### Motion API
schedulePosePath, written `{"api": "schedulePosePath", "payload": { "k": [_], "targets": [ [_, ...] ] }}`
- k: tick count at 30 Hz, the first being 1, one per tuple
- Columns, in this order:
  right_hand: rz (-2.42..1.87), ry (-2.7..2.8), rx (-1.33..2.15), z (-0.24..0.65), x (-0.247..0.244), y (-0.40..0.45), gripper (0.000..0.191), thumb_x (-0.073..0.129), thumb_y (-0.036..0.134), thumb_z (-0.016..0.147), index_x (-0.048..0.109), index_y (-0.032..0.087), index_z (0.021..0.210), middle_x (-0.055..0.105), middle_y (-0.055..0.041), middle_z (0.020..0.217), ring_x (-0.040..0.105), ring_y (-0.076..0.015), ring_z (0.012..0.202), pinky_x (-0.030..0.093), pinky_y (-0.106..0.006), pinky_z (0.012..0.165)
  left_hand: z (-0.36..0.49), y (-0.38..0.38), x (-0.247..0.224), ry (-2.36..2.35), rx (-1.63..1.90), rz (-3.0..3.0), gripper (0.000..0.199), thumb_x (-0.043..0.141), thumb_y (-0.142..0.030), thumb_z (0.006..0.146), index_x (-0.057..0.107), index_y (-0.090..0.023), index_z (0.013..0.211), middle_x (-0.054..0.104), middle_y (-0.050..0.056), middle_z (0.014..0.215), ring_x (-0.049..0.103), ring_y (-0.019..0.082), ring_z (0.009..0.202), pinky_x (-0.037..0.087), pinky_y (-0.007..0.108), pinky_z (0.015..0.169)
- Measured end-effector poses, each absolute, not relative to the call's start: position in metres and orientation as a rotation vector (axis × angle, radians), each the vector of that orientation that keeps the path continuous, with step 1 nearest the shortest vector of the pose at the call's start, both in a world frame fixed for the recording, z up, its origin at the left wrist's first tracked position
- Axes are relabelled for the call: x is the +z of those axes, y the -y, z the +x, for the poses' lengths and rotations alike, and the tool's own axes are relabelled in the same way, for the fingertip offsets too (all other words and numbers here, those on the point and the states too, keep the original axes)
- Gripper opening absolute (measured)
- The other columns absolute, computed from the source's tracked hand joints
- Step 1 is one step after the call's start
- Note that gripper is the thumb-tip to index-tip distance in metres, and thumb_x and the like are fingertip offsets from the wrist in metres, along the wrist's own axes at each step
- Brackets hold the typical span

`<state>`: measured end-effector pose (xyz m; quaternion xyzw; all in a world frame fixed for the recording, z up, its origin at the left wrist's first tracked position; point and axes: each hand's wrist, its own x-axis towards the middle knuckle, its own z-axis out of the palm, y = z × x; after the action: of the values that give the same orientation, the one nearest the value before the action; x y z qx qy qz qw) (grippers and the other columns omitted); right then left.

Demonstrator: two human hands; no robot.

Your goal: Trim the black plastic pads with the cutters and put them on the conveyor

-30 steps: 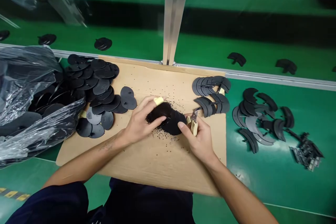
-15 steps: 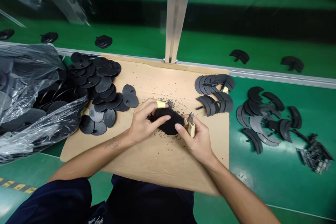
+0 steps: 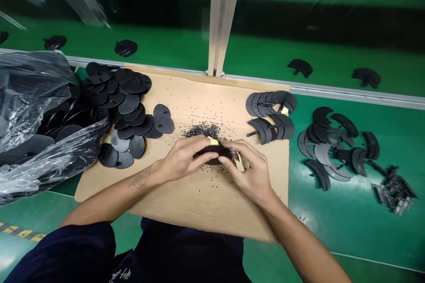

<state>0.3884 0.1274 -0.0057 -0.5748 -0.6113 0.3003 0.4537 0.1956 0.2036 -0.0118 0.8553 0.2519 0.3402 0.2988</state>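
Note:
My left hand [image 3: 182, 155] is closed on a round black plastic disc [image 3: 212, 160], its thumb along the near side and a yellow-wrapped finger at the upper edge. The disc is tilted nearly edge-on, so most of its face is hidden. In my right hand [image 3: 255, 172] sits a pair of small nippers [image 3: 238, 160] with cream-yellow handles, partly covered by the palm. That hand's thumb and forefinger also pinch the disc's right end. Beyond the hands, tiny black plastic bits [image 3: 204, 130] are heaped and scattered over a cardboard sheet [image 3: 186, 201].
Overlapping black discs [image 3: 129, 104] are piled at left beside a clear plastic bag [image 3: 40, 159] of more discs. Curved black pieces lie in rows [image 3: 270, 117] on the cardboard's right side and in a loose pile [image 3: 327, 150]. Thin black parts [image 3: 395, 190] lie farther right. A metal post [image 3: 222, 22] stands behind.
The disc has tipped from showing its broad face to nearly edge-on. My right forefinger has reached over onto the disc's upper edge, and the nippers have turned within that hand.

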Motion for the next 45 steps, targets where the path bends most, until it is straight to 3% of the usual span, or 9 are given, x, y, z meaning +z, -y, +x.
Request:
{"api": "schedulePosePath", "payload": {
  "k": [8,15,19,28,31,34,41,45],
  "targets": [
    [-1.428,1.514,0.698,0.386,-0.003,-0.118,0.009,0.063,0.029,0.095,0.069,0.022,0.095,0.074,-0.0059,0.088,0.069,-0.0184,0.08,0.056,-0.032,0.076,0.195,-0.194,-0.014,-0.707,0.926,2.184,0.023,0.066,-0.034,0.096,0.068,-0.021,0.114,0.078,0.006,0.096,0.074,0.018,0.079,0.059,0.026,0.065],
    [-1.463,1.494,0.689,0.387,-0.012,-0.112,0.019,0.066,0.04,0.094,0.069,0.021,0.095,0.074,-0.0061,0.086,0.067,-0.017,0.076,0.055,-0.029,0.072,0.187,-0.193,-0.027,-0.713,0.971,2.128,0.028,0.067,-0.032,0.094,0.07,-0.032,0.122,0.079,0.001,0.104,0.077,0.022,0.086,0.064,0.03,0.07],
    [-1.437,1.527,0.654,0.386,-0.013,-0.11,0.018,0.067,0.037,0.094,0.068,0.02,0.093,0.073,-0.0055,0.083,0.066,-0.0162,0.073,0.055,-0.029,0.071,0.19,-0.19,-0.023,-0.686,1.022,2.075,0.029,0.071,-0.028,0.091,0.072,-0.032,0.12,0.08,0.001,0.103,0.076,0.021,0.086,0.064,0.03,0.069],
    [-1.321,1.543,0.584,0.386,-0.012,-0.12,0.003,0.069,0.022,0.092,0.067,0.022,0.094,0.075,-0.0051,0.089,0.071,-0.0189,0.083,0.058,-0.033,0.076,0.198,-0.196,-0.009,-0.707,0.925,1.961,0.022,0.067,-0.026,0.095,0.075,-0.019,0.115,0.079,0.008,0.101,0.07,0.017,0.088,0.058,0.028,0.075],
    [-1.295,1.545,0.596,0.387,-0.014,-0.124,0.011,0.071,0.016,0.089,0.067,0.024,0.097,0.075,-0.004,0.093,0.072,-0.0185,0.086,0.058,-0.033,0.078,0.198,-0.201,-0.01,-0.653,0.939,2.014,0.025,0.064,-0.025,0.098,0.073,-0.019,0.12,0.078,0.008,0.104,0.067,0.016,0.092,0.058,0.031,0.081],
    [-1.281,1.561,0.609,0.387,-0.015,-0.125,0.015,0.07,0.013,0.089,0.066,0.024,0.099,0.074,-0.0038,0.095,0.072,-0.0176,0.086,0.058,-0.032,0.078,0.199,-0.202,-0.012,-0.613,1.005,2.058,0.025,0.067,-0.025,0.096,0.073,-0.021,0.12,0.079,0.007,0.101,0.065,0.015,0.087,0.057,0.03,0.077],
    [-1.291,1.569,0.652,0.387,-0.015,-0.125,0.012,0.069,0.014,0.09,0.066,0.023,0.098,0.074,-0.0037,0.093,0.071,-0.0177,0.085,0.058,-0.032,0.077,0.199,-0.201,-0.013,-0.595,1.151,2.079,0.025,0.076,-0.025,0.089,0.074,-0.021,0.114,0.08,0.004,0.091,0.065,0.013,0.076,0.056,0.028,0.068],
    [-1.278,1.544,0.663,0.386,-0.016,-0.126,0.009,0.07,0.017,0.09,0.066,0.023,0.096,0.073,-0.0028,0.091,0.071,-0.0171,0.083,0.057,-0.031,0.075,0.199,-0.202,-0.011,-0.587,1.085,2.069,0.021,0.071,-0.026,0.094,0.074,-0.02,0.113,0.079,0.005,0.094,0.069,0.014,0.081,0.059,0.03,0.074]
  ]
}}
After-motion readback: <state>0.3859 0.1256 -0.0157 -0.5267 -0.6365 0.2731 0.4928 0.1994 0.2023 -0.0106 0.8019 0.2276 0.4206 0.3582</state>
